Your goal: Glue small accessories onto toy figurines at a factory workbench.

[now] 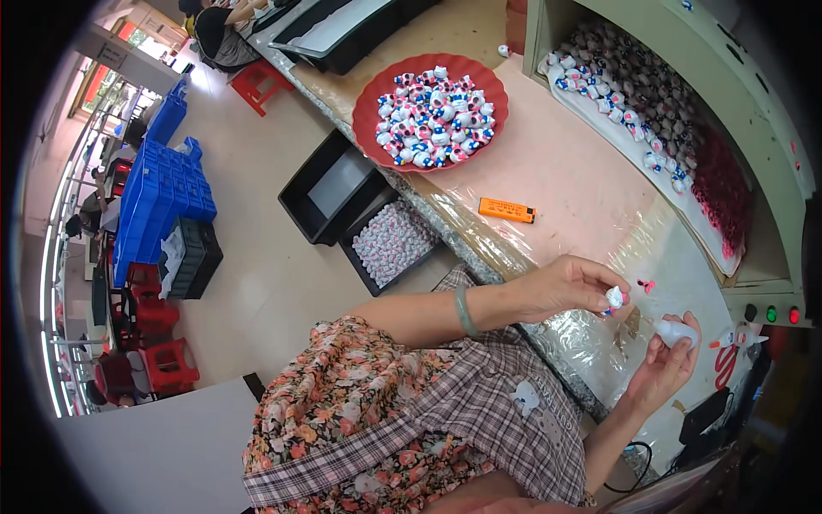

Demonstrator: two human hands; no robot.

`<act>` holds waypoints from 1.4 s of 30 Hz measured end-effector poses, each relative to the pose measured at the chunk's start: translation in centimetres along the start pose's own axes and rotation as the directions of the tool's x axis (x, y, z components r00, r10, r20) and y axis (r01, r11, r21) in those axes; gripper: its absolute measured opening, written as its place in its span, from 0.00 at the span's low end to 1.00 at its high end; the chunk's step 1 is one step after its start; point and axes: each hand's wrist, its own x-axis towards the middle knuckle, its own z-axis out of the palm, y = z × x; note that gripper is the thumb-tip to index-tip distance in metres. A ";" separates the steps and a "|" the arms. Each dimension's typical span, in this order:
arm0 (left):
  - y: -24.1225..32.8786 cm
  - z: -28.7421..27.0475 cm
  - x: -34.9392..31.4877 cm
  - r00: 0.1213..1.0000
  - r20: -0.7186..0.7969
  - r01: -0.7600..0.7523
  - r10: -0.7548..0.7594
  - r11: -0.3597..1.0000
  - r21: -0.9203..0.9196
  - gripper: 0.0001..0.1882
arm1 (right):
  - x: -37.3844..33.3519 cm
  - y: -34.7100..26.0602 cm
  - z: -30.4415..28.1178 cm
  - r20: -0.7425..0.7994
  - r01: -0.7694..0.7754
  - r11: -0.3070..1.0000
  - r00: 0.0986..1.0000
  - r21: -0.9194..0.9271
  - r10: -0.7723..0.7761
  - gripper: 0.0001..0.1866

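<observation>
The left hand (pixel 569 287) pinches a small white, blue and pink glossy figurine (pixel 614 297) between thumb and fingertips, closed right down on it, above the plastic-covered worktop (pixel 572 184). The right hand (pixel 670 367) has its fingers curled around a small white soft-looking squeeze bottle (pixel 676 332), whose narrow nozzle points toward the figurine, near but apart from it. The figurine looks light and stiff, probably hard plastic, its rounded sides likely a little slippery and its small painted parts easily scuffed; a light hold across the widest part of the body should suit it, leaving the worked side free. The bottle is probably light and yielding, best held round its belly, since a hard squeeze could push out too much. Counted, there is one figurine in hand, one bottle, one flat orange rectangular pack (pixel 507 211) and one round red scalloped bowl (pixel 364 128); the similar figurines heaped in it overlap too much to count. Two black plastic trays (pixel 295 201) sit on the floor beside the bench.
</observation>
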 end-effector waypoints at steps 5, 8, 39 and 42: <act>-0.1 0.3 -0.1 1.000 0.012 -0.017 0.017 1.000 0.005 0.19 | -0.2 -0.7 0.8 -0.064 0.049 0.995 0.996 -0.090 -0.054 0.21; -0.5 0.4 -0.1 1.000 -0.015 0.000 0.000 1.000 -0.008 0.19 | -0.2 -0.8 0.8 -0.044 0.065 0.994 0.997 -0.087 -0.069 0.22; -0.7 1.1 -0.2 0.999 0.032 -0.011 0.012 1.000 -0.017 0.17 | -0.8 -1.6 0.6 0.025 0.230 0.941 0.973 -0.248 -0.231 0.25; -0.1 1.2 -0.5 1.000 0.003 0.016 -0.016 1.000 0.012 0.18 | -0.7 -1.6 0.7 0.045 0.243 0.937 0.970 -0.251 -0.240 0.24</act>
